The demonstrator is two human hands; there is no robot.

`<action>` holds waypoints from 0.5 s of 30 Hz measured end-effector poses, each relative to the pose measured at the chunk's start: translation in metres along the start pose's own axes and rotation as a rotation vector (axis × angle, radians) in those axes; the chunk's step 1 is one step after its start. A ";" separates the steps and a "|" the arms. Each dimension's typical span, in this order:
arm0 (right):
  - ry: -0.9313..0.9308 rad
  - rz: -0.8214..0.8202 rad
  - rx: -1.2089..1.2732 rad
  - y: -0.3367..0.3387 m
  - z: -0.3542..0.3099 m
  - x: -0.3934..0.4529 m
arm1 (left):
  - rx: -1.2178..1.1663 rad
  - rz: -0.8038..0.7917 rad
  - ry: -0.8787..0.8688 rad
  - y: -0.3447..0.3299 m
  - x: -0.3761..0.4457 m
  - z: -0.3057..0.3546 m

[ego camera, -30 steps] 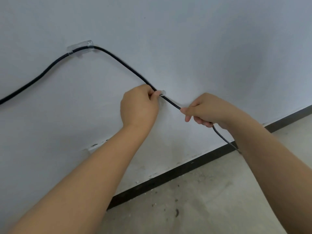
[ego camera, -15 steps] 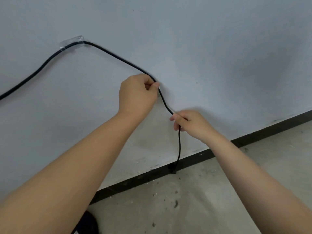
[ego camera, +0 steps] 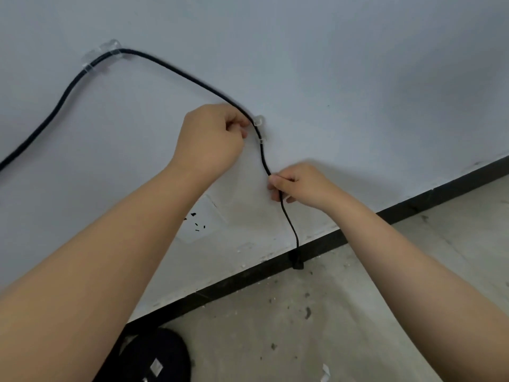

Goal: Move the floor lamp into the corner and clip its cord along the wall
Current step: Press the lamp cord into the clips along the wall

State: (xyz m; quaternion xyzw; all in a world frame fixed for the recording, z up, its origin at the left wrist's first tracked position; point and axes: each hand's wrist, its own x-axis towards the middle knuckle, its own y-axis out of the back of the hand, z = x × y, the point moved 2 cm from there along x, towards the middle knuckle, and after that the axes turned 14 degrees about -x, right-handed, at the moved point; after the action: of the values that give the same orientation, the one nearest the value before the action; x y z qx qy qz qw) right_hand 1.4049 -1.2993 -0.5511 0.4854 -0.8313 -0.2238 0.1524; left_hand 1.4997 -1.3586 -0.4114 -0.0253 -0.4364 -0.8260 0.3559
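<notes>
The left hand pinches the cord at a clear wall clip (seating step, it appears), the right hand closed on slack below, likely needing a firm press next.

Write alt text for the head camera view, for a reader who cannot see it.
Two bare hands work a black cord along a pale wall: the left hand presses it at a clear clip, the right hand pinches it lower down. Another clear clip holds it upper left.
</notes>
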 end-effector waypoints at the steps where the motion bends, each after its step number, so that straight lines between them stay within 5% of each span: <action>1: 0.001 -0.020 -0.023 0.000 -0.001 0.001 | 0.013 0.021 -0.010 0.001 -0.003 -0.003; 15: -0.240 -0.279 -0.488 -0.074 0.027 -0.018 | -0.067 0.000 0.500 -0.040 -0.151 -0.179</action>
State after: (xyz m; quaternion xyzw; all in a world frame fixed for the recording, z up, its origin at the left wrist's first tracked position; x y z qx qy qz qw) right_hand 1.4557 -1.3098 -0.6132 0.5140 -0.6904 -0.4914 0.1332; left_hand 1.6362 -1.3910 -0.6036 0.1678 -0.3072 -0.8206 0.4518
